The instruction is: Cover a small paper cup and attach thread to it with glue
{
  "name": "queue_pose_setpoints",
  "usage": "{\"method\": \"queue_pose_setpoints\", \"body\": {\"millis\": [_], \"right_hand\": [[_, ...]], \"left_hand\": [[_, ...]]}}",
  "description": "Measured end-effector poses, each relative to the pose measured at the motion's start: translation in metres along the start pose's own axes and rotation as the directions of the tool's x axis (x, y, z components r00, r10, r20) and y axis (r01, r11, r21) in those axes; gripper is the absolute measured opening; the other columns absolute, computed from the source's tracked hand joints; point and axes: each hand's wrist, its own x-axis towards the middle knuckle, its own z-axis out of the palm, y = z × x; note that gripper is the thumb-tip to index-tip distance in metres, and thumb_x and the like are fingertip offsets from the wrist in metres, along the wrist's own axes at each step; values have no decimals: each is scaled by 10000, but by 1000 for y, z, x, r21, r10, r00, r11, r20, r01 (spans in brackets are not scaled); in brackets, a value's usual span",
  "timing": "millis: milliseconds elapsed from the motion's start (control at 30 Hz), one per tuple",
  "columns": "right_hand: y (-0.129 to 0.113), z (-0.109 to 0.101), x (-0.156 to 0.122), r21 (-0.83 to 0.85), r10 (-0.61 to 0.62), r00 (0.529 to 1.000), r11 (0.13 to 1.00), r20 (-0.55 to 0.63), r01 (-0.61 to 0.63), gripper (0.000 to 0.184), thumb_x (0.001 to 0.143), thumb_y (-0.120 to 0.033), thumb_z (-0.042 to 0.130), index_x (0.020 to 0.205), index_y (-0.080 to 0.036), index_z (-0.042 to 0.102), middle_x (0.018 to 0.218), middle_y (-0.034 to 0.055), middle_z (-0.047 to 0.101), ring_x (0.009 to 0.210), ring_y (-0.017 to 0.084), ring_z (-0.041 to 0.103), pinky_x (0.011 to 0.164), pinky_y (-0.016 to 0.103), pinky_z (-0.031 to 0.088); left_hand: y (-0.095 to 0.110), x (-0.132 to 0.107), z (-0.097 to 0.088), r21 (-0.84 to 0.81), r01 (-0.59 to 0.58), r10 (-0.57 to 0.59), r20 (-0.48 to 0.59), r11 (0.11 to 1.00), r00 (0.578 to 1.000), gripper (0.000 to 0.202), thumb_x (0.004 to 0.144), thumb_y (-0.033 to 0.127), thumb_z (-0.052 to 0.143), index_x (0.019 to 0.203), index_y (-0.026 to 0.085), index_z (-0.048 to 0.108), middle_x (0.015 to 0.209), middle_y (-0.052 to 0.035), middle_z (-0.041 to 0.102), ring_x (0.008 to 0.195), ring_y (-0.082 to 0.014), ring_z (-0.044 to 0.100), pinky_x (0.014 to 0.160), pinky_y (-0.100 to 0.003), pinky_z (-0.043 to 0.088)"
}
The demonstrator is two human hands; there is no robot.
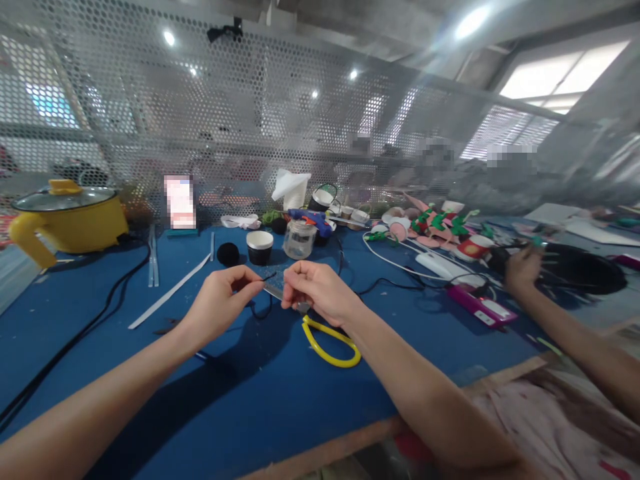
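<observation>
My left hand (225, 297) is closed in a pinch, thumb against forefinger, on a short thin black strip (270, 276) that sticks out toward the right. Close beside it, my right hand (317, 290) has its fingers curled and pressed together. What its fingertips grip is too small to make out. Scissors with yellow handles (334, 360) are just beneath the right hand, their metal blade (273, 291) pointing up and left between the two hands. Whether the lower fingers touch the scissors cannot be told. A thin black loop (263, 313) shows below the blade.
Beyond my hands stand a clear jar (299, 241), a black-and-white cup (259, 250), a black ball (228, 254) and a blue glue gun (315, 220). A yellow pot (75, 223) is at left. At right, another person's hand (523, 270) works near a black tray (583, 267).
</observation>
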Motion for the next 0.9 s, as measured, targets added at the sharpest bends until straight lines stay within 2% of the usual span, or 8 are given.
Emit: {"method": "queue_pose_setpoints", "body": {"millis": [100,200,333,433,567,667,800,900], "right_hand": [[-5,-2,-5,7,-14,998,1000,55,14,365,721,-475,535,558,-163,441,331,-76,437,311,78,472,376,189,326],[-12,-4,-10,45,-63,997,997,40,61,473,750,-514,470,451,-169,345,272,-92,298,273,64,419,365,187,291],[-19,-8,-13,56,-86,996,995,33,84,391,739,-432,542,507,-159,387,378,-68,421,379,51,451,403,175,294],[-20,-9,-14,21,-45,995,999,85,44,261,716,-333,606,597,-147,467,503,-33,533,456,50,469,453,178,330],[-18,-7,-16,66,-15,991,998,130,6,168,685,-251,645,669,-137,523,607,-6,587,502,59,505,511,199,378],[-19,-5,-15,125,-55,987,992,150,36,213,711,-288,618,609,-143,499,548,-16,557,464,62,482,473,200,359],[-23,-4,-17,230,-159,979,965,131,126,428,784,-388,505,456,-156,355,413,-60,356,391,53,403,404,194,281],[-32,-10,-28,223,-280,944,945,174,239,435,817,-382,459,459,-157,359,409,-64,329,376,50,399,419,200,293]], "left_hand": [[-2,0,0,1,-10,10,-11,1000,1000,165,701,293,535,655,137,565,518,45,474,464,-60,354,433,-186,271],[-1,-1,0,-36,-5,5,5,999,1000,167,699,298,539,656,138,560,505,50,456,453,-57,345,422,-184,264],[0,-1,2,-72,15,-14,18,997,1000,161,689,288,549,634,137,550,490,56,442,443,-52,341,413,-180,262],[1,0,2,-89,37,-35,26,995,999,146,690,272,545,632,138,545,470,65,422,424,-48,327,396,-177,250],[4,0,1,-107,53,-50,36,993,998,140,691,263,545,637,134,548,469,68,425,415,-42,330,384,-171,246],[7,-1,0,-117,71,-67,36,991,997,128,684,247,553,629,132,547,463,68,431,412,-41,342,377,-168,245],[10,-2,0,-146,95,-90,45,985,995,123,681,241,555,618,136,540,440,73,425,393,-37,333,365,-165,239],[9,-2,1,-156,96,-86,65,983,994,139,691,260,549,622,139,540,436,74,423,394,-37,339,374,-163,254]]}}
